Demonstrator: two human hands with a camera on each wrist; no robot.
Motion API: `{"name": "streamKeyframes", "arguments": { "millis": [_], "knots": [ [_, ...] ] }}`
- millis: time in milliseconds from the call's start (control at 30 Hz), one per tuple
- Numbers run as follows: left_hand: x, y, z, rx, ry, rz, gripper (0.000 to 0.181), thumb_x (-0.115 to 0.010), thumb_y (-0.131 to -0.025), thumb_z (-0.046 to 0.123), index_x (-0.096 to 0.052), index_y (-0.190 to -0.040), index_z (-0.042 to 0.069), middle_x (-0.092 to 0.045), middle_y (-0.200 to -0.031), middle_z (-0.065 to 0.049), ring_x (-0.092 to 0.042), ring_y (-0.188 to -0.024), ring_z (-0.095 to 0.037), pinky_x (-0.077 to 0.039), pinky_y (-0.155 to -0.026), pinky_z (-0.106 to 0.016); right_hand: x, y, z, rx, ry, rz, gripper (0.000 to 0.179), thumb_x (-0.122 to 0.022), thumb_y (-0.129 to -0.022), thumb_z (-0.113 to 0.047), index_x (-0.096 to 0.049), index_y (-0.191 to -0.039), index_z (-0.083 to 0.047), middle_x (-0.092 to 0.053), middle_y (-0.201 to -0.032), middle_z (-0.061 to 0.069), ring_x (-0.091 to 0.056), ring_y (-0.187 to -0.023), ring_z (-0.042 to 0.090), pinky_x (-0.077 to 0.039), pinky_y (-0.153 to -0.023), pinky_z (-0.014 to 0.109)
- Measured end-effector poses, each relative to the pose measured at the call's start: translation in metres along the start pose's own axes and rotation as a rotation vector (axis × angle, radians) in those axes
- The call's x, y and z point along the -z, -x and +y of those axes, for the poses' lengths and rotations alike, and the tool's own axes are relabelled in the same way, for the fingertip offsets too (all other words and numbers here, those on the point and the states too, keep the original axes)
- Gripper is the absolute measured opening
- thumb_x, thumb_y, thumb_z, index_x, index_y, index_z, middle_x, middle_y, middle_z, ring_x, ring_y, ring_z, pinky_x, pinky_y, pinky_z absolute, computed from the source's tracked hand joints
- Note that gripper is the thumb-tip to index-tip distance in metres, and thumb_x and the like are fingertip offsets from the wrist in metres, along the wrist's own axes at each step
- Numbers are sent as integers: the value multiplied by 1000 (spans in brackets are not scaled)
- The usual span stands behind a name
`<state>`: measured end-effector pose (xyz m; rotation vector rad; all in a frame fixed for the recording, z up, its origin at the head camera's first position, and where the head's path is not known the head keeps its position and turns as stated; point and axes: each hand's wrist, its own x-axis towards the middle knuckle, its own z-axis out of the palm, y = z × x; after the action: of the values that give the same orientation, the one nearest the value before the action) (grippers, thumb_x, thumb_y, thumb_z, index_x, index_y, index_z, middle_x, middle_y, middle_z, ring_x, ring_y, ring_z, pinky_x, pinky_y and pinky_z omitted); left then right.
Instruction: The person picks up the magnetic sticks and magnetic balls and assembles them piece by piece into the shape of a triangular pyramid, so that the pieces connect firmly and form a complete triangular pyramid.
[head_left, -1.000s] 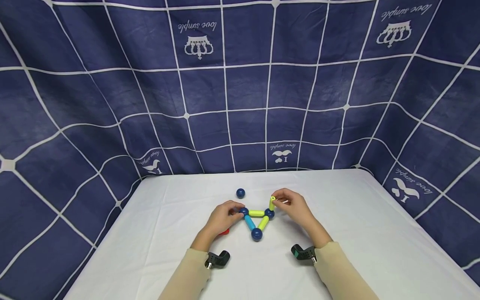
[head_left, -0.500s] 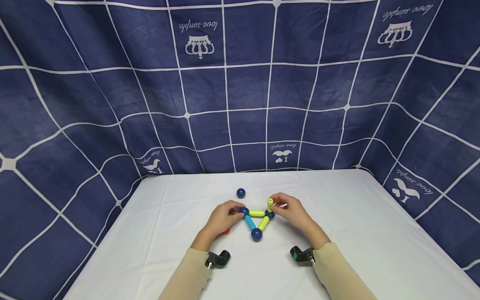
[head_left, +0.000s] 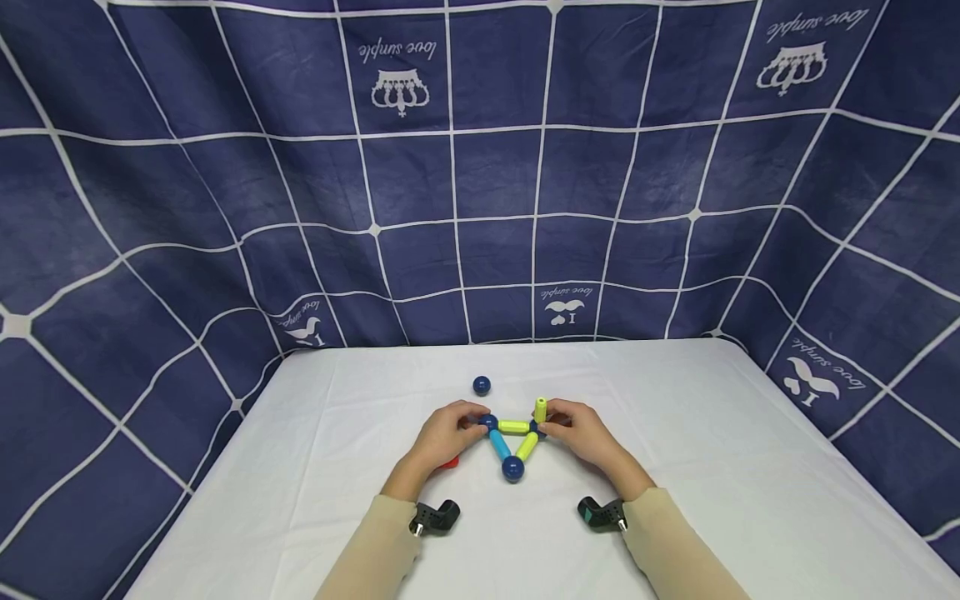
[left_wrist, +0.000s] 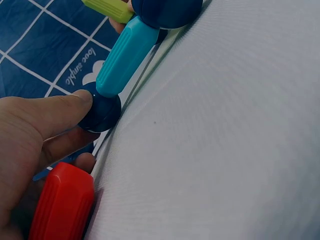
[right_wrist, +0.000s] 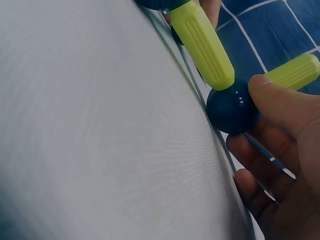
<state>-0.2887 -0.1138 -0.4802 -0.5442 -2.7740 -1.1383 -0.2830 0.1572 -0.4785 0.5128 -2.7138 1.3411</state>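
A flat triangle of toy magnetic rods and dark blue balls lies on the white cloth. Its left side is a light blue rod (head_left: 500, 446); the far rod (head_left: 513, 427) and right rod (head_left: 527, 446) are yellow-green. My left hand (head_left: 442, 437) pinches the left corner ball (left_wrist: 102, 114) between thumb and fingers. The right corner ball (right_wrist: 232, 107) is gripped by my right hand (head_left: 585, 429). From that ball another yellow-green rod (head_left: 540, 409) stands upright, beside my right thumb and fingers. Nearest me is the third corner ball (head_left: 513, 468), which neither hand touches.
A loose dark blue ball (head_left: 482, 385) sits beyond the triangle. Close under my left hand lies a red rod (left_wrist: 65, 200), partly hidden in the head view. A navy curtain (head_left: 495, 183) with white lines hangs behind the white-covered table (head_left: 300, 500).
My right hand has slid down from the upright yellow-green rod to the ball beneath it. That rod now stands free of the fingertips, slightly further left. My left hand has stayed put.
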Motion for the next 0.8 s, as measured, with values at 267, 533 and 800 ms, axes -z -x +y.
{"name": "streamKeyframes", "arguments": {
  "millis": [267,533,800],
  "knots": [
    [3,-3,-2,68,186,82,16,-72,-92,20,-74,-108,20,-72,-109,1,-64,-92,-13,-53,-82,-32,-1,1,3,-27,2,15,18,-75,-89,-19,-72,-107,-19,-73,-100,-4,-65,-89,10,-52,-82,30],
    [11,-4,2,124,258,184,8,-68,-94,18,-75,-99,18,-63,-83,0,-54,-70,-12,-45,-61,-21,-2,2,6,-13,6,36,20,-76,-88,-21,-71,-107,-18,-73,-100,-3,-65,-90,10,-52,-81,28],
    [27,-1,0,125,196,-7,15,-69,-94,21,-74,-107,17,-69,-93,-1,-59,-74,-12,-50,-66,-25,-4,3,6,-31,-1,63,19,-79,-85,-19,-69,-101,-17,-70,-92,-2,-61,-83,11,-50,-75,25]
  ]
}}
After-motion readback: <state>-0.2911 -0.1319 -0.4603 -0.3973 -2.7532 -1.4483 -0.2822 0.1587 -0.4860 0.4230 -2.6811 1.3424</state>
